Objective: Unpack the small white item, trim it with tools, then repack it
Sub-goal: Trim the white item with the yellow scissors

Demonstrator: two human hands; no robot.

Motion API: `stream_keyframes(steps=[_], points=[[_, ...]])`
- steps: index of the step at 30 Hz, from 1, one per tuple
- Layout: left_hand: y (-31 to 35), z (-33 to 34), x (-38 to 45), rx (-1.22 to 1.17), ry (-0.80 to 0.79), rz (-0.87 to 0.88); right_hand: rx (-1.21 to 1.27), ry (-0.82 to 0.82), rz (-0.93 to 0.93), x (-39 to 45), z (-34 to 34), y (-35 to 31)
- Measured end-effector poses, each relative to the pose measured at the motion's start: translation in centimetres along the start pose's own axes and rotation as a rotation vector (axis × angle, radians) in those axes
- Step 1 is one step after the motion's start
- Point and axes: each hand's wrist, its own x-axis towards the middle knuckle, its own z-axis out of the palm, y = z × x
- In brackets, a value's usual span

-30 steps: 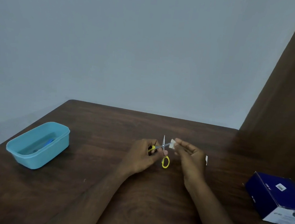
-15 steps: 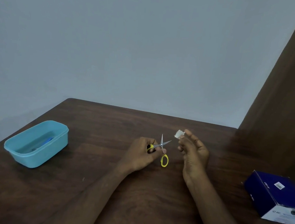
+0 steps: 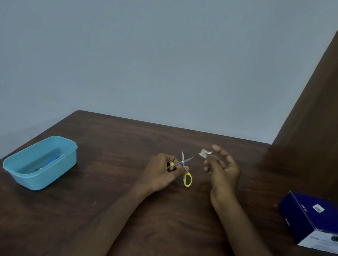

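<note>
Blurred contents of teal tub (image 3: pixel 40 164)

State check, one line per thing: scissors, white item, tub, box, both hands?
scissors: blades open, held in left hand, off the white item
white item: pinched at right fingertips, clear of the blades
left hand: grips the scissors' handle
right hand: raised, holds the white item
tub: lidless, blue thing inside
box: shut, lying on the table

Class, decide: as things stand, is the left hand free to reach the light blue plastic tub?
Probably not yet. The table path to the light blue plastic tub looks bare, but the left hand grips the yellow-handled scissors, blades open.
</note>
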Motion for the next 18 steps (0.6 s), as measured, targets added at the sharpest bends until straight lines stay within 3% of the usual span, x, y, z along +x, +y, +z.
stream_keyframes(steps=[4, 7, 11, 14, 18], points=[[-0.3, 0.1, 0.0, 0.011, 0.012, -0.004, -0.319, 0.026, -0.301, -0.3, -0.4, 0.1], [-0.2, 0.2, 0.0, 0.012, 0.005, -0.017, -0.397, -0.079, -0.474, -1.7, 0.0, -0.6], [-0.2, 0.2, 0.1, 0.043, 0.026, -0.008, -0.703, -0.26, -0.761, -2.4, 0.2, -0.1], [-0.1, 0.3, 0.0, 0.047, 0.018, 0.018, -0.806, -0.259, -0.733, -2.1, 0.6, 0.4], [0.0, 0.4, -0.2, 0.028, 0.035, 0.007, -0.71, -0.059, -0.557, -1.1, 0.3, 0.6]])
